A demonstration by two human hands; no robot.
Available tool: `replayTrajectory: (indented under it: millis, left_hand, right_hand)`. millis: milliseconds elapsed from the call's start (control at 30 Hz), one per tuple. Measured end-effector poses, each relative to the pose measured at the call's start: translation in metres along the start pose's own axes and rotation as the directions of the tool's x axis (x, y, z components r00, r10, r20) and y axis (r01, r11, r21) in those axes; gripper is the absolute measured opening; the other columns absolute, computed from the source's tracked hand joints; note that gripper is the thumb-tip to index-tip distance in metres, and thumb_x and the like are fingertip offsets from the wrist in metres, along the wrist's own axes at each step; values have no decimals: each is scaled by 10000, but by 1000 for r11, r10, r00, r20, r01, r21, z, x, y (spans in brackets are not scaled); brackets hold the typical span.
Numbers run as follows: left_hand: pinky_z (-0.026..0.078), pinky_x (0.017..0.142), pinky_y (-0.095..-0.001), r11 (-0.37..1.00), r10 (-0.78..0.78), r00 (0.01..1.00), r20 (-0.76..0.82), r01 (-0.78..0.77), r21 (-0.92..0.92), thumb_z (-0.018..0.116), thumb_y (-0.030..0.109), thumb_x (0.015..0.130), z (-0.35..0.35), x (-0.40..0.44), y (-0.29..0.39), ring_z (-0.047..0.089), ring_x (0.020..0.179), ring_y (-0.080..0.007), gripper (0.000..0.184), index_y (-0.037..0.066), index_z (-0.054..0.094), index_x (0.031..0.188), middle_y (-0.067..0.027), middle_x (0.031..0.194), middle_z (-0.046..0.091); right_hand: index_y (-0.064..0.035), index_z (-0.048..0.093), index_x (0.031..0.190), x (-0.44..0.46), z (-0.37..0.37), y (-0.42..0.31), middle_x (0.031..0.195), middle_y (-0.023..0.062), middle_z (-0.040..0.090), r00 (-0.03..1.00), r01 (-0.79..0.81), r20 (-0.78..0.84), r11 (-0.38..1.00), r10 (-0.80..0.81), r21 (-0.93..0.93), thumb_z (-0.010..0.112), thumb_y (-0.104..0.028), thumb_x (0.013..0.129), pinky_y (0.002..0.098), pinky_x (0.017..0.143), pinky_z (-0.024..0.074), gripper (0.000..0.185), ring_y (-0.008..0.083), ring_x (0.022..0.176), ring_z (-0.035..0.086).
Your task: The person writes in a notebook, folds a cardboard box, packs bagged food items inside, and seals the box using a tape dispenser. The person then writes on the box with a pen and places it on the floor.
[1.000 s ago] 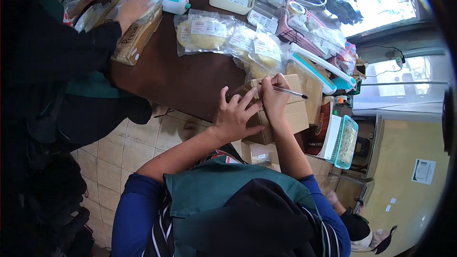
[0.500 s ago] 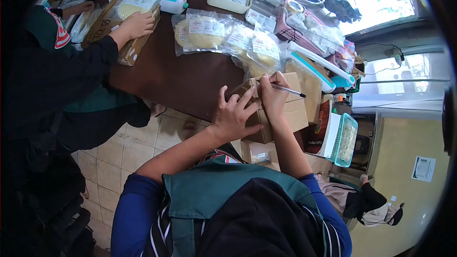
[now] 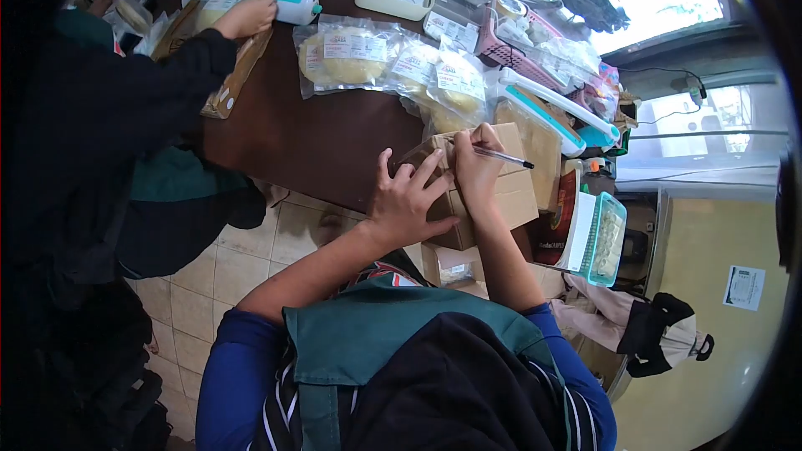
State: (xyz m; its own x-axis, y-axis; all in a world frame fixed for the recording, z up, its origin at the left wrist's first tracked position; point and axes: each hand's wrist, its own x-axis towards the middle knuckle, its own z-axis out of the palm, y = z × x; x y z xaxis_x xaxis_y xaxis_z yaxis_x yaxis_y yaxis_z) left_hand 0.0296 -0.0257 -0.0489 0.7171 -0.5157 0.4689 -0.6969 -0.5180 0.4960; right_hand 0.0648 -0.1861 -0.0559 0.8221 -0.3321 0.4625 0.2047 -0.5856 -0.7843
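A brown cardboard box stands at the table's edge in front of me. My left hand lies against its left part with the fingers spread. On the box's top, my right hand is closed around a ballpoint pen with a clear barrel; its dark end sticks out to the right. The pen's other end is hidden by my fingers. Just beyond the box lie clear packs of round, pale yellow food with white printed labels.
On the left, a co-worker's hand rests over a pack by a flattened carton. White-and-teal sealers lie on the dark table. A pink basket and a teal basket stand to the right. Another person stands farther off.
The co-worker's arm has moved away from me, toward the table's far side. The person at the back right has shifted position. My hands stay nearly still on the box and pen.
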Motion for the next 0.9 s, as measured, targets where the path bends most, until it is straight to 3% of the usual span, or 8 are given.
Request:
replayTrajectory:
  millis: [133,200,333,400,533,600,733,900]
  left_hand:
    - [215,980,-572,1000,1,1000,12,-1,-4,687,520,648,-1,-1,0,552,906,-204,534,167,624,1044,-85,1272,471]
    - [216,980,-573,1000,2,1000,8,-2,2,688,518,647,0,0,0,552,904,-204,534,167,624,1044,-85,1273,470]
    - [214,982,-575,1000,-1,1000,-2,1,-10,689,515,645,1,0,1,548,891,-207,534,166,624,1043,-80,1272,471]
    - [213,982,-576,1000,-3,1000,-4,3,-12,689,515,645,0,1,0,547,886,-209,534,165,624,1043,-79,1271,471]
    - [214,980,-578,1000,-7,1000,9,7,-18,688,515,644,0,1,1,547,878,-210,545,162,623,1055,-76,1266,474]
    - [215,979,-579,1000,-8,1000,8,8,-20,689,515,643,-1,1,0,547,876,-211,552,161,621,1061,-77,1266,474]
    - [214,978,-581,1000,-10,1000,-2,10,-20,692,510,639,-1,2,1,548,871,-212,565,156,618,1074,-80,1264,475]
    - [213,978,-584,999,-15,1000,-4,15,-29,692,506,640,-1,1,1,549,867,-214,567,152,616,1077,-81,1266,473]
  right_hand:
    - [-45,344,611,1,1,-9,547,-16,356,998,-65,-18,998,65,-25,564,7,812,235,444,286,303,42,531,330]
    - [-45,344,611,0,2,-7,548,-15,353,992,-129,-2,989,129,76,565,11,809,236,445,285,302,42,534,328]
    - [-51,354,612,0,0,-6,545,-7,394,1000,-22,-10,999,22,-40,567,1,821,224,431,305,302,37,504,364]
    - [1,362,605,-2,1,-7,564,56,384,967,-252,9,946,256,202,587,-2,771,288,476,317,279,111,524,351]
    - [-2,355,601,-1,2,-3,564,56,378,975,-217,-16,970,220,105,586,2,766,292,472,313,283,110,525,348]
    - [-59,368,609,0,2,2,526,2,423,990,-137,-29,990,138,35,563,-3,825,220,409,331,297,49,456,411]
    - [-4,349,598,1,0,-6,567,53,374,989,-146,-19,989,146,3,584,4,764,285,475,307,288,107,532,347]
    - [-5,351,597,-1,1,-17,578,44,364,953,-298,9,931,303,211,580,12,765,282,489,304,284,102,552,345]
